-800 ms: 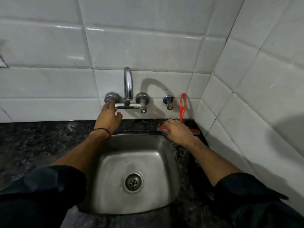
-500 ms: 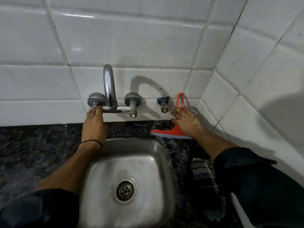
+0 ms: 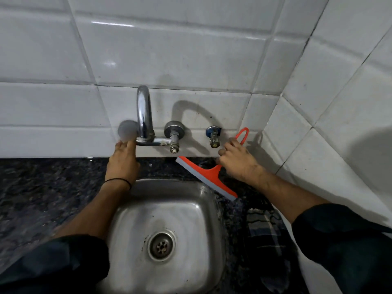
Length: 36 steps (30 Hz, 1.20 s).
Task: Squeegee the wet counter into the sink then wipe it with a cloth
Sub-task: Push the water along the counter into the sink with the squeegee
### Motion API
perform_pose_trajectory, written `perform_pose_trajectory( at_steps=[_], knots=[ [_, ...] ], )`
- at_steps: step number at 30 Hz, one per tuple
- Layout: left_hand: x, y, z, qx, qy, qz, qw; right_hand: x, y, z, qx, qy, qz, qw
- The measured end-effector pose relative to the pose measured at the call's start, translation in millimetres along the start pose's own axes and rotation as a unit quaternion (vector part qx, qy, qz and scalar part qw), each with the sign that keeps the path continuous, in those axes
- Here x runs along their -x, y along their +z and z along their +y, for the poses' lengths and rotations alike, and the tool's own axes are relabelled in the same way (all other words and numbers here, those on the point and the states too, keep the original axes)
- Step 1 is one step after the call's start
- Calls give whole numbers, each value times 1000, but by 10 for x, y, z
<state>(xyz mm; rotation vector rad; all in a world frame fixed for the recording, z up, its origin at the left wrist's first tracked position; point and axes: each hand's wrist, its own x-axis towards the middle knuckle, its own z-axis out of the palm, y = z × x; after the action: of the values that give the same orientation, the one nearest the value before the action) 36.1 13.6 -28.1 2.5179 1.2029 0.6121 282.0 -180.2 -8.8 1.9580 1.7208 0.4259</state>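
A dark speckled counter (image 3: 42, 187) met white tiles. The squeegee (image 3: 206, 177) was gripped by the right hand (image 3: 237, 164), its blade at the sink (image 3: 203, 189) rim; the left hand (image 3: 123, 162), fingers extended, apparently touched the tap (image 3: 146, 124). A cloth (image 3: 265, 234) lay near.

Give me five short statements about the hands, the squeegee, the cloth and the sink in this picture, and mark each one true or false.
1. The right hand holds the orange squeegee by its handle. True.
2. The left hand holds the cloth. False: it reaches to the tap knob.
3. The cloth lies on the counter to the right of the sink. True.
4. Water runs from the tap. False: no stream is visible.
5. The squeegee lies inside the sink. False: it is over the counter behind the sink's right corner.
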Motion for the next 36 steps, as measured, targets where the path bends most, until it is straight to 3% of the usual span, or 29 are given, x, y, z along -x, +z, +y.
perform_pose_trajectory(
  at_steps=[5, 8, 11, 14, 21, 26, 31, 36],
  knots=[
    [54, -265, -239, 185, -48, -103, 976, 123, -420, -604, -113, -30, 36, 992],
    [442, -494, -639, 228, -68, -36, 971, 63, -523, -1129, -175, -84, 77, 978],
    [891, -647, -1117, 225, -99, 40, 968, -65, -602, -1555, -194, -124, 107, 967],
    [1391, -949, -1932, 181, -207, 105, 956, -447, -958, -2157, -245, -161, 94, 951],
    [2065, -1720, -3621, 81, -358, 146, 919, -1586, -2089, -3558, -309, -175, 67, 932],
    [2083, -2122, -4844, 9, -394, 115, 912, -2647, -2992, -4591, -351, -156, 21, 923],
    [1917, -2377, -5915, -47, -443, 30, 895, -3766, -3746, -5601, -372, -242, -28, 896],
    [1804, -2442, -6702, -77, -457, -92, 882, -4757, -4264, -6451, -315, -265, 40, 910]
  ],
)
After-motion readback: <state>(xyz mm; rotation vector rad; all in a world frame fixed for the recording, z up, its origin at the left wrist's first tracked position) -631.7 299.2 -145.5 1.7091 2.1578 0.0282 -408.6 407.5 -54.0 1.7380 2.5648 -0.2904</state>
